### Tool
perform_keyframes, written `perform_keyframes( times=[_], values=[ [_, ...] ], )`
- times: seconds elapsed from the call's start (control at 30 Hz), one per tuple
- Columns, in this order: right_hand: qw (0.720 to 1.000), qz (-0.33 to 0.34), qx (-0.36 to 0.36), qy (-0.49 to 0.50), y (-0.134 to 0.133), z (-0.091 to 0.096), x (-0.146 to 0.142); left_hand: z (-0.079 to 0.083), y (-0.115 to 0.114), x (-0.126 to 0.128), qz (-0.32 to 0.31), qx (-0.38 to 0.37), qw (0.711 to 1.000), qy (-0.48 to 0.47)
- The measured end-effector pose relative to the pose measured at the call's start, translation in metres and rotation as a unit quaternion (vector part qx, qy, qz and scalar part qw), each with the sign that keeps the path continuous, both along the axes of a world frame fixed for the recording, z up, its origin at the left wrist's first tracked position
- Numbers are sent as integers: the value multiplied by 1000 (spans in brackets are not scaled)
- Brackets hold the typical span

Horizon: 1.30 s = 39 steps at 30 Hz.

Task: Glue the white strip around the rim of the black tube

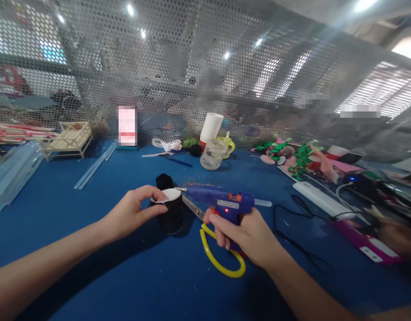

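Observation:
Between thumb and fingers, my left hand (pixel 138 206) pinches the rim of a black cup (pixel 172 217) with a white top (pixel 172 194). The cup stands upright on the blue table. A blue hot glue gun (pixel 208 195) is gripped in my right hand (pixel 248 236), its red light lit and a clear glue stick (pixel 263 203) poking out the back. Its metal nozzle is at the cup's right rim; whether it touches cannot be told. Under my right hand lie scissors with yellow handles (pixel 222 269), partly hidden. A ball of black yarn (pixel 164 181) sits behind the cup.
A clear jar (pixel 212 155) and stacked white paper cups (pixel 211 127) stand at the back. Bundled glue sticks (pixel 16 174) and a small wooden frame (pixel 68 140) lie left. On the right are a white power strip (pixel 321 199), black cable, a purple box (pixel 366 243) and green-pink craft pieces (pixel 302 160).

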State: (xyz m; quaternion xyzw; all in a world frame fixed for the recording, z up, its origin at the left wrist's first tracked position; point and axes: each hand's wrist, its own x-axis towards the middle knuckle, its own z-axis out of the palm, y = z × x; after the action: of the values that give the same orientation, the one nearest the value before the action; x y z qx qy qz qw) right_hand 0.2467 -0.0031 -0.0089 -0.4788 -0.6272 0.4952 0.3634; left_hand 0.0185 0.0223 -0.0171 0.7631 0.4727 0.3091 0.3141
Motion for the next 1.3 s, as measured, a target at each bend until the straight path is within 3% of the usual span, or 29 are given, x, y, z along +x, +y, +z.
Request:
perform_keyframes(
  times=[0.13,0.27,0.5,0.6,0.77,1.03,1.3],
  values=[
    [998,-55,-11,12,2,-6,-4,0,-2,1,-33,55,998,12],
    [999,-25,-3,-22,0,-8,-6,0,-3,2,-57,92,994,29],
    [985,-52,110,-126,-5,-23,-4,-1,-3,3,25,1,999,27],
    [976,-68,139,-151,-7,-20,-6,-1,-3,4,48,-18,998,30],
    [975,-52,125,-178,-10,-6,-8,0,-2,5,43,-15,999,25],
    [955,-132,126,-233,-10,-22,-8,1,-3,4,31,-7,999,35],
    [973,-64,98,-198,-12,0,-13,1,-3,3,19,-26,999,25]
  ],
)
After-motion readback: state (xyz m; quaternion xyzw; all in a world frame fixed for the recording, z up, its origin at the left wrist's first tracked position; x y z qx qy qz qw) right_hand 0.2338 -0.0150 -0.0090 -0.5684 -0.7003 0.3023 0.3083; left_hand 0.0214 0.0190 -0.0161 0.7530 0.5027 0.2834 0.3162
